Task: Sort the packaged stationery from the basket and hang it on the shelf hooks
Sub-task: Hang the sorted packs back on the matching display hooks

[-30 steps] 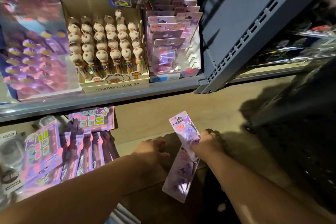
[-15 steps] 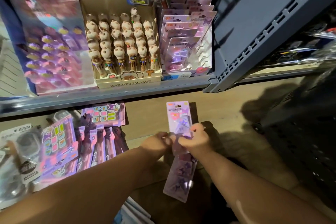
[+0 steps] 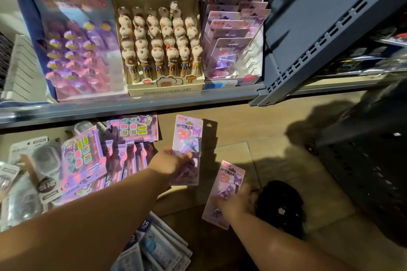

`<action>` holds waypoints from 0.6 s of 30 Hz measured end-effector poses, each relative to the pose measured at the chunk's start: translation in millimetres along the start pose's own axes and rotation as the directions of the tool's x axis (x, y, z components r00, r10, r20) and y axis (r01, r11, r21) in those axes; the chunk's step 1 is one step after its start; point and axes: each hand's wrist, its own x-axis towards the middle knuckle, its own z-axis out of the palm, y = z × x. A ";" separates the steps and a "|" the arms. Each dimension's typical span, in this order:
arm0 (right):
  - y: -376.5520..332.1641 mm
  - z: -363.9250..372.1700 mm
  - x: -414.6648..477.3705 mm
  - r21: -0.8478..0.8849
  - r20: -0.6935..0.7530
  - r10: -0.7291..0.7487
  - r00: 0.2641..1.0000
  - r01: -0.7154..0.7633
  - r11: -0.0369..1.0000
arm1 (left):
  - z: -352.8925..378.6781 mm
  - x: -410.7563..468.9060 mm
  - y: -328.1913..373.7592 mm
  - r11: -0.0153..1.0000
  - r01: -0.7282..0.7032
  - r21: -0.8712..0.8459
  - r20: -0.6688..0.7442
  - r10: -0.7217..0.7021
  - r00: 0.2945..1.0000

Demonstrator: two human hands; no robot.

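Splitting the pair is what has just changed: half a second ago both hands met on two packs held together, and now each hand carries its own. Nearest, a loose stack of pale blue-and-white packets [image 3: 158,248] lies on the tan floor [image 3: 275,127]. Just beyond, the right hand [image 3: 239,203] has its grip clamped on the lower half of a tilted lilac carded blister pack [image 3: 230,179], low beside a black round object [image 3: 279,202]. Farther on, the left hand [image 3: 171,163] has its grip closed round the bottom of a second lilac carded pack [image 3: 188,136], held upright above the floor.

I judge the sorting of these two done and the hanging next. To the right stands the dark plastic basket [image 3: 374,160]. To the left, a heap of pink and purple packs [image 3: 81,160] crowds the lower level. The grey metal shelf edge [image 3: 132,108] juts out between the hands and the goods above, so either pack must rise past it. Behind it sit a cardboard box of bear-topped ball pens [image 3: 163,50] and a white display box of matching lilac packs [image 3: 233,46], a likely home, though no hook shows plainly there
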 end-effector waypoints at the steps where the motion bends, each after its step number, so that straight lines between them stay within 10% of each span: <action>1: 0.4 4.7 -1.8 -0.005 0.021 0.008 1.000 -0.008 1.000 | -1.2 -0.7 -1.1 1.000 0.006 0.016 -0.008 -0.006 1.000; 7: -16.5 8.4 -1.7 -0.067 0.020 0.025 0.999 -0.023 0.997 | -18.7 -1.8 -8.1 1.000 -0.019 0.020 0.028 0.019 0.999; 18: -73.7 -25.5 -23.3 0.398 0.097 -0.378 0.921 0.312 0.862 | -43.5 -18.2 -6.3 0.989 -0.139 -0.042 -0.047 0.137 0.990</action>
